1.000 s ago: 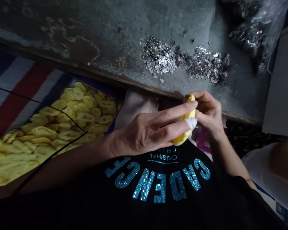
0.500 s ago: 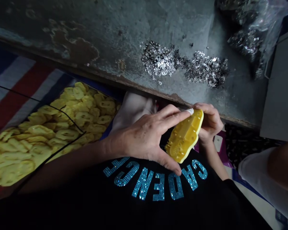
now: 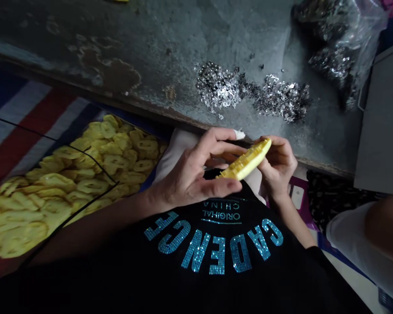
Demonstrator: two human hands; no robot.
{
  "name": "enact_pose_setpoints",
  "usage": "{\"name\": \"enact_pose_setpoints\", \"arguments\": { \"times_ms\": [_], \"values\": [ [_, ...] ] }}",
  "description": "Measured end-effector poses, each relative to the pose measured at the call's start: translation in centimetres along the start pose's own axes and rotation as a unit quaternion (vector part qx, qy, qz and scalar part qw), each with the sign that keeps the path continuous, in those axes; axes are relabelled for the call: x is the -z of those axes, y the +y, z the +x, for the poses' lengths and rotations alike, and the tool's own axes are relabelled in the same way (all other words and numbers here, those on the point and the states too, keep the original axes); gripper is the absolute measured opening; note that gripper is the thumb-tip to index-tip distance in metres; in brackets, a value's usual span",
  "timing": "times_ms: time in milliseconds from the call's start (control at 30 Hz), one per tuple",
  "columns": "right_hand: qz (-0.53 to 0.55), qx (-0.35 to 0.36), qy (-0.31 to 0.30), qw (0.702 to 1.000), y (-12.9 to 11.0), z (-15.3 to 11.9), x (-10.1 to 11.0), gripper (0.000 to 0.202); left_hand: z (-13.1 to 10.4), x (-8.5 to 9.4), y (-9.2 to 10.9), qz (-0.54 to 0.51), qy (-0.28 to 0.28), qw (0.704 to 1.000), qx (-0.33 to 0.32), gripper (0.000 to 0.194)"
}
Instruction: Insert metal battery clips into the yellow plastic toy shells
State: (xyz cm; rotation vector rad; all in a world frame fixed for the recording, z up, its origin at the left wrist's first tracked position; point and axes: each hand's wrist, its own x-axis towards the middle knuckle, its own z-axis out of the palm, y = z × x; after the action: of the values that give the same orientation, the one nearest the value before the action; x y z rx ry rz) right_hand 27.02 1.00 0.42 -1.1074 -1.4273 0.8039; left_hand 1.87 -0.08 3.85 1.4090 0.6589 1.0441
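Grey metal, stained and worn along its edge, makes up the table (image 3: pixel 170 52) beyond my hands. My black shirt (image 3: pixel 134 270), with its glittering blue letters, fills the near side. To my left lies a heap (image 3: pixel 85 183) of yellow parts, many with an oblong hole, and past it a striped sheet (image 3: pixel 26 126) in red, white and blue. A pale box (image 3: pixel 383 131) stands at the far right; near it on the table is a clear bag (image 3: pixel 343 48) of shiny metal. Silver bits (image 3: pixel 221 87) lie in two joined piles near the table's edge. My left hand (image 3: pixel 194 170) curves loosely, thumb apart from fingers, about the piece's lower end; I cannot tell whether it presses there. My right hand (image 3: pixel 278 163) pinches the upper end. Between them, tilted above my lap, is the yellow piece (image 3: pixel 249 163), its ridged side towards my left. White tape (image 3: pixel 239 134) wraps one left fingertip.
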Motion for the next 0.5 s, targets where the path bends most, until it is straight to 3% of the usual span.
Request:
{"name": "enact_pose_setpoints", "arguments": {
  "times_ms": [100, 167, 233, 300, 400, 433, 500],
  "values": [
    [0.078, -0.139, -0.132, 0.978, -0.3, 0.8, 0.1, 0.042, -0.2, 1.1, 0.4, 0.097, 0.106, 0.990, 0.008, 0.039],
    [0.095, -0.194, -0.229, 0.949, -0.6, 2.0, 0.6, 0.047, 0.0, 2.1, 0.8, 0.186, 0.158, 0.970, 0.020, 0.042],
    [0.067, -0.184, -0.267, 0.944, -1.1, 3.3, 1.0, 0.055, 0.3, 3.0, 1.0, 0.204, 0.152, 0.966, 0.053, 0.048],
    [0.027, -0.150, -0.295, 0.943, -1.7, 4.4, 0.8, 0.058, 0.6, 3.8, 1.1, 0.160, 0.109, 0.977, 0.092, 0.049],
    [0.068, -0.189, -0.380, 0.903, -2.4, 4.8, -0.9, 0.041, 0.5, 4.5, 0.5, 0.060, 0.061, 0.986, 0.144, 0.046],
    [0.109, -0.227, -0.380, 0.890, -2.4, 4.6, -1.7, 0.038, 0.3, 4.6, 0.2, 0.021, 0.059, 0.986, 0.153, 0.043],
    [0.190, -0.301, -0.314, 0.880, -2.2, 3.8, -3.3, 0.041, -0.4, 4.8, -0.8, -0.043, 0.065, 0.987, 0.141, 0.053]
  ]
}}
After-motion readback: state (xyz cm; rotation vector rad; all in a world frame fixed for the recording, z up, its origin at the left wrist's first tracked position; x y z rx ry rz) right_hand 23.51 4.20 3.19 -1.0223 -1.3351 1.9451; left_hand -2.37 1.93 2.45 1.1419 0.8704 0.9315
